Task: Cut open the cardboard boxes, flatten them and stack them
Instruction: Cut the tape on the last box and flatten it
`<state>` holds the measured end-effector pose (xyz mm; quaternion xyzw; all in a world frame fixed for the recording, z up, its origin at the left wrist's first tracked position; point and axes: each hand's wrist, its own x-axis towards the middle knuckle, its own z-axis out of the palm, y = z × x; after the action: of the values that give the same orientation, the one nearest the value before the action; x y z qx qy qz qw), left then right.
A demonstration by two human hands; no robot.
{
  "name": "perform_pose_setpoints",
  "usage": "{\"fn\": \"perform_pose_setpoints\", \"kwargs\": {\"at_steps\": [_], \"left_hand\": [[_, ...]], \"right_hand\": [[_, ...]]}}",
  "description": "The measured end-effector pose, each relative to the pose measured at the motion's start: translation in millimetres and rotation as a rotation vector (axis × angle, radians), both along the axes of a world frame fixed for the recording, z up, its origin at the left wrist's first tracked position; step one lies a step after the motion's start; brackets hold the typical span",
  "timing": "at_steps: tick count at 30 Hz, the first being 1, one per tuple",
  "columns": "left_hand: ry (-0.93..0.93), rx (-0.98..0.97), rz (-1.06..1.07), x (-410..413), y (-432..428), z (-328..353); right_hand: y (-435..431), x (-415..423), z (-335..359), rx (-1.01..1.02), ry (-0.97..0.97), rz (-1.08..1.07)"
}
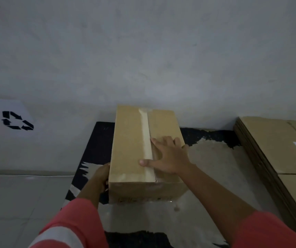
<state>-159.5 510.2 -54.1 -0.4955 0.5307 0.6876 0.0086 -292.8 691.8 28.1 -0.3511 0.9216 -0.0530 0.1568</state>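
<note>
Worn black mat (215, 158) on the floor. Stack of flattened cardboard (268, 140) along its right edge. Sealed cardboard box (131, 140) at mat centre, far end near the wall. Cut shallow along the tape seam (147, 140), blade travelling away from fingers. Keep right hand (168, 154) open and flat on the box top, but shift the thumb off the seam first. Left hand (100, 178) against the box's left side; grip not discernible. Printed recycling symbol (17, 120) on a white sheet at left; no legible text.
</note>
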Motion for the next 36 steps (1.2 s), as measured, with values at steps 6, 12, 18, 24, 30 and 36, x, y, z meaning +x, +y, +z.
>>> {"fn": "perform_pose_setpoints", "kwargs": {"at_steps": [6,12,18,24,30,36], "left_hand": [[0.122,-0.072,-0.048,-26,-33,44],[-0.109,-1.076,-0.636,-70,-11,65],[-0.362,-1.289,-0.946,-69,12,51],[-0.414,-1.319,-0.949,-70,22,52],[-0.435,-1.316,-0.952,-72,49,52],[-0.461,-1.324,-0.944,-74,51,52]], "right_hand": [[-22,25,-13,-0.015,0.092,-0.022],[-10,8,-9,-0.072,0.207,0.041],[33,-33,-29,-0.476,0.065,-0.085],[118,-80,-89,-0.220,-0.053,-0.523],[145,-74,-130,-0.038,-0.207,-0.652],[135,-70,-149,-0.192,-0.295,-0.618]]}}
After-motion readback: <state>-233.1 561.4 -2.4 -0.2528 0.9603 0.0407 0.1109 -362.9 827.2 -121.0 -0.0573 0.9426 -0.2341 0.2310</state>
